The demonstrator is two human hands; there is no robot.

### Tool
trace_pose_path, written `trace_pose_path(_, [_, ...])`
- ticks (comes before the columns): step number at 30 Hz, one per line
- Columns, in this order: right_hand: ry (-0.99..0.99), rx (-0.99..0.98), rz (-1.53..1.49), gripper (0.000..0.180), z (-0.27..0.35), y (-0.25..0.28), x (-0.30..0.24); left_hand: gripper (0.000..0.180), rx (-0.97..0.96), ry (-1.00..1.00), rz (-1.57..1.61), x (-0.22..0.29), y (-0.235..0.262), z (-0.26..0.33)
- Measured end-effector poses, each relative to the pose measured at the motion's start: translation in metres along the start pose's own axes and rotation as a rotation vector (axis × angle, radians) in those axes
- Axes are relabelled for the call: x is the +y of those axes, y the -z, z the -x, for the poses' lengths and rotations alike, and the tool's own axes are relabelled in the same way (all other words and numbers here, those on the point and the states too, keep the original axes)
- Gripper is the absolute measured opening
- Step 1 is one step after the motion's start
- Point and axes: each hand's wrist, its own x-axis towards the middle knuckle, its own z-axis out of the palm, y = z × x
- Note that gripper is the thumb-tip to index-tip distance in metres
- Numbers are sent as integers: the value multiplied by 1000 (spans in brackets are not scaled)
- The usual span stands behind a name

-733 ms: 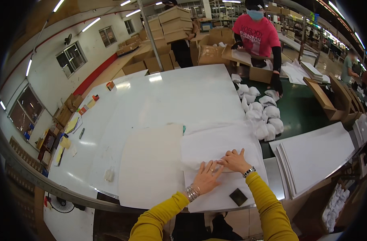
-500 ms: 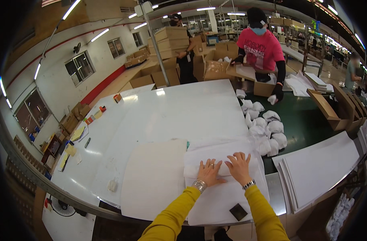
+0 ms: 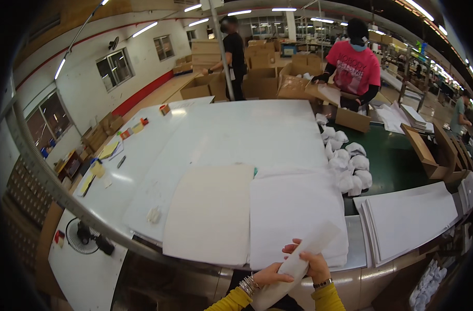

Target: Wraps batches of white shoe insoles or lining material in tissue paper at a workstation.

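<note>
My left hand [image 3: 271,274] and my right hand [image 3: 314,265] grip a long, flat white paper roll [image 3: 319,239] just off the table's near edge. The roll slants from lower left to upper right. My left thumb lies across its lower part, and the fingers of my right hand wrap round its middle. Whether anything lies inside the roll is hidden. Beyond my hands is a stack of white paper sheets [image 3: 293,207]. Left of it lies a cream-coloured stack of sheets [image 3: 208,212].
White wrapped bundles [image 3: 350,160] crowd the green surface [image 3: 389,155] at the right. More white sheets [image 3: 410,220] lie nearer. A co-worker in pink [image 3: 353,67] handles a cardboard box [image 3: 353,119]; another person [image 3: 235,57] stands farther back. A metal rail [image 3: 86,210] edges the table's left.
My hands have lifted from the white stack toward me, now holding the rolled paper. The small dark square on the stack is no longer visible. The co-worker's hand has left the bundles.
</note>
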Motion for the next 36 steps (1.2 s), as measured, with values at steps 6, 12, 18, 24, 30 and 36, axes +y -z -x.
trace_pose_path(6, [619,-96,1207,28,6,6,22,52,202,-54,329,-3,-27,33])
trace_pose_path(12, [716,-349,1741,61,29,-11,7,45,214,-195,348,-8,-18,30])
trace_pose_path(18, [488,-435,2041,82,45,-23,5,47,-27,-179,893,-30,-1,28])
trace_pose_path(24, [418,-481,2042,84,51,-17,23,49,144,-38,454,-9,-13,47])
trace_pose_path(30, [744,-533,2272,72,77,-40,27,40,110,-10,839,-23,10,32])
trace_pose_path(36, [1130,-463,1988,36,42,-25,36,38,594,-32,241,42,2,7])
